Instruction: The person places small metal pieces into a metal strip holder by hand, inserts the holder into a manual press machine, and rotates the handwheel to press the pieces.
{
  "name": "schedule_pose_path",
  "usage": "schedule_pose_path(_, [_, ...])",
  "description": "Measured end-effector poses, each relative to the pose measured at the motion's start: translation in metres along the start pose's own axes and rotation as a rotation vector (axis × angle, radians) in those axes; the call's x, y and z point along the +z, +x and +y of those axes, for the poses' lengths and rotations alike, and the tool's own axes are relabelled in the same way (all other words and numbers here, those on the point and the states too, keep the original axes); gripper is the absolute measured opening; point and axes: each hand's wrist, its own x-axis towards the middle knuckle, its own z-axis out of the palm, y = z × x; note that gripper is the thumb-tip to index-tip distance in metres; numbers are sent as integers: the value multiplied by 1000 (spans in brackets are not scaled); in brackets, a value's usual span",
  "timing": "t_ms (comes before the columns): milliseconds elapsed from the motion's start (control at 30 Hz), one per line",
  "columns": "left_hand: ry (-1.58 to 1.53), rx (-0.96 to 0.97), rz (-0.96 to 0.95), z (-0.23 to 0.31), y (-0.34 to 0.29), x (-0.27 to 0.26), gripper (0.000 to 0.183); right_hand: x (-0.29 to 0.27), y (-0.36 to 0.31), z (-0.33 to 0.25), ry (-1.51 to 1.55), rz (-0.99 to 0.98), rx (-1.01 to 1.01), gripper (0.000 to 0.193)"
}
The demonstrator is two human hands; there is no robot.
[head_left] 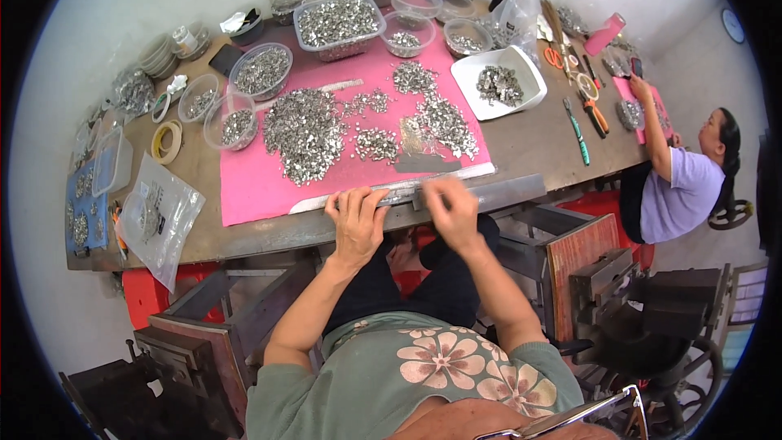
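At the front edge of the table, my left hand (359, 217) has its fingers bent and pressed down on a narrow metal strip (397, 195). Just to the right, my right hand (453, 210) is curled closed over the same edge, slightly blurred; what its fingers hold is hidden. A grey metal bar (509, 193) runs along the edge beyond it. In front of both hands lies a pink sheet (252, 195) bearing loose piles of small shiny metal pieces (305, 134). A flat grey plate (428, 164) rests close to my right hand.
Clear tubs of metal pieces, among them a large square tub (338, 23), line the back. At right are a white tray (533, 98), a green-handled tool (578, 134) and orange-handled pliers (595, 116). Leftward lie tape (167, 143) and a plastic bag (175, 208). A co-worker (688, 175) sits far right.
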Motion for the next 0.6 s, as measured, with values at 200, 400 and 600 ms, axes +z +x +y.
schedule_pose_path(200, [22,10,11,0,-2,4,39,17,130,95,-207,3,18,10])
schedule_pose_path(400, [-48,-39,-83,6,20,-15,30,43,153,133,-599,-112,108,16])
schedule_pose_path(600, [-33,170,-92,-52,122,31,11,33,160,142,-390,-156,154,12])
